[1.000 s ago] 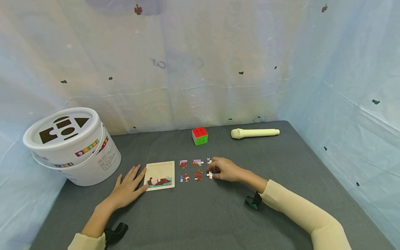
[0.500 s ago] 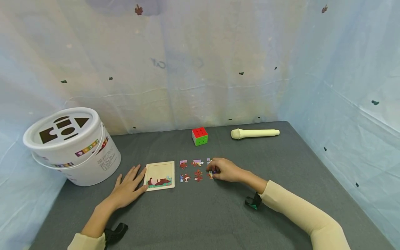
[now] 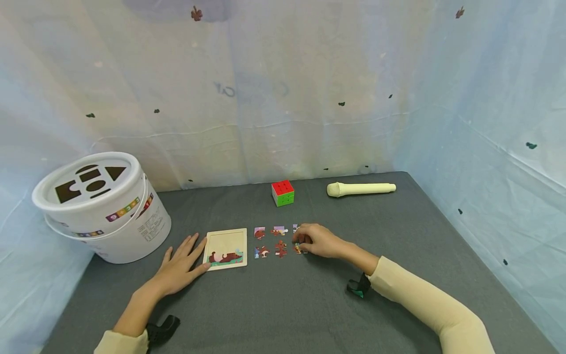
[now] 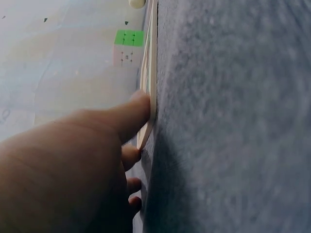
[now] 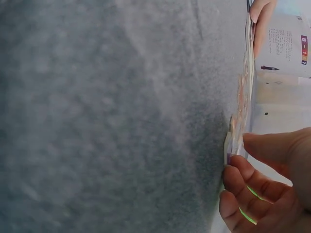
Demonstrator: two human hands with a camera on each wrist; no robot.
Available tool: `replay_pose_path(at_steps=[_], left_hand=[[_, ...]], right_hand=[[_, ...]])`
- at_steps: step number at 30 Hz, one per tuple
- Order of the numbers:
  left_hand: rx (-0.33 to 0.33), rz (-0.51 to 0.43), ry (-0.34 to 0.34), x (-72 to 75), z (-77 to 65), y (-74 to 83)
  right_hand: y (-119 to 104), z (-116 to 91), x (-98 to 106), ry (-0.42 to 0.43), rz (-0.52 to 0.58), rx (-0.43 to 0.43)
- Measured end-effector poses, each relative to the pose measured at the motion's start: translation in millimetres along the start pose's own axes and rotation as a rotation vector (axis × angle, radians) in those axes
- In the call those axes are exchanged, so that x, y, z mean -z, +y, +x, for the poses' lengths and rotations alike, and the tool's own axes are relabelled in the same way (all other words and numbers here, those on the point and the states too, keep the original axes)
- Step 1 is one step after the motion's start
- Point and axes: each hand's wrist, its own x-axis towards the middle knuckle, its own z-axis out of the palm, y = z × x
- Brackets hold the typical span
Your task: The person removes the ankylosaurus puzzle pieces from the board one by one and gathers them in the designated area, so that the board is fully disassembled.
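Observation:
A shallow wooden puzzle tray [image 3: 226, 241] lies on the grey cloth, a brown dog picture filling its lower part. My left hand [image 3: 179, 270] is spread flat at the tray's left edge; in the left wrist view its thumb [image 4: 136, 114] touches the rim. To the tray's right, jigsaw pieces lie in two rows, among them a brown one [image 3: 280, 249] and a purple-topped one [image 3: 259, 232]. My right hand [image 3: 320, 241] bends over the right end of the rows, thumb and fingers pinching a jigsaw piece [image 3: 297, 249]. Another piece [image 3: 295, 228] lies by its knuckles, partly covered.
Behind the pieces stands a red and green puzzle cube [image 3: 283, 192]. A pale yellow toy microphone [image 3: 362, 189] lies at the back right. On the left is a large white bucket [image 3: 146, 221] with shape holes in its lid. Pale sheeting [image 3: 283, 98] hangs beyond the table.
Under my right fingertips the jigsaw piece has turned: its white and blue side has given way to an orange-brown part, and more of it shows. My left hand stays in place.

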Motion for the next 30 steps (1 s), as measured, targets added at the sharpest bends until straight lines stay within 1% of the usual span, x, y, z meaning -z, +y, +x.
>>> replay_pose_path(at_steps=[4,7,10,12,14,18,21,25,30], left_hand=[[0.0,-0.012,0.007,6.7,-2.8,4.9],[0.013,-0.006,-0.019,11.4,-3.2,8.5],[0.021,0.006,-0.042,12.1,-2.7,8.8],[0.018,0.001,-0.039,11.8,-2.4,9.1],[0.012,-0.006,-0.03,11.0,-1.9,9.4],[0.0,-0.018,-0.012,10.2,-1.6,9.1],[0.012,-0.003,-0.024,11.0,-1.5,8.1],[0.01,-0.003,-0.029,11.0,-1.2,6.6],[0.012,-0.018,-0.05,7.5,-0.5,2.2]], right_hand=[[-6.7,9.2,0.1,0.02,-0.032,0.004],[-17.0,21.6,-2.4,0.039,-0.068,0.015],[-30.0,36.7,-8.1,0.033,-0.083,0.038],[-38.3,47.8,-13.5,0.014,-0.071,0.064],[-45.7,58.6,-19.6,-0.011,-0.044,0.092],[-60.3,80.5,-32.2,-0.06,0.053,0.118],[-72.7,96.5,-41.0,-0.089,0.124,0.125],[-89.3,116.1,-52.5,-0.125,0.165,0.144],[-106.9,133.1,-65.1,-0.176,0.192,0.141]])
